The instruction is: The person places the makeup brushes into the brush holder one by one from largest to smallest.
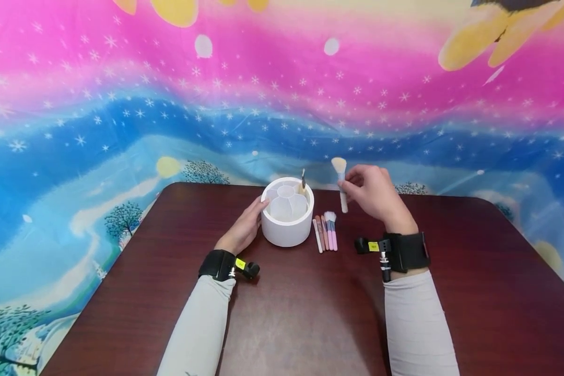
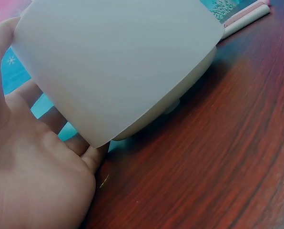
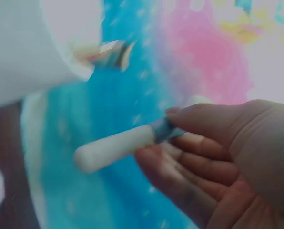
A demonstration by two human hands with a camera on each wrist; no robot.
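A round white brush holder [image 1: 286, 233] with several inner compartments stands on the table, a small brush [image 1: 303, 183] upright in its right rear part. My left hand [image 1: 243, 225] grips the holder's left side, thumb at the rim; in the left wrist view its fingers pass behind the white wall [image 2: 118, 67]. To the right of the holder, my right hand [image 1: 376, 193] pinches a makeup brush [image 1: 339, 167] between thumb and fingers, pale bristles up and handle down. The right wrist view shows this brush's rounded white handle [image 3: 113, 149] and grey-blue ferrule.
Several makeup brushes [image 1: 326, 234], with pink, brown and white handles, lie side by side on the table just right of the holder. The dark red wooden table [image 1: 301, 318] ends at a patterned cloth backdrop [image 1: 244, 125]. Both wrists wear black camera straps [image 1: 406, 252].
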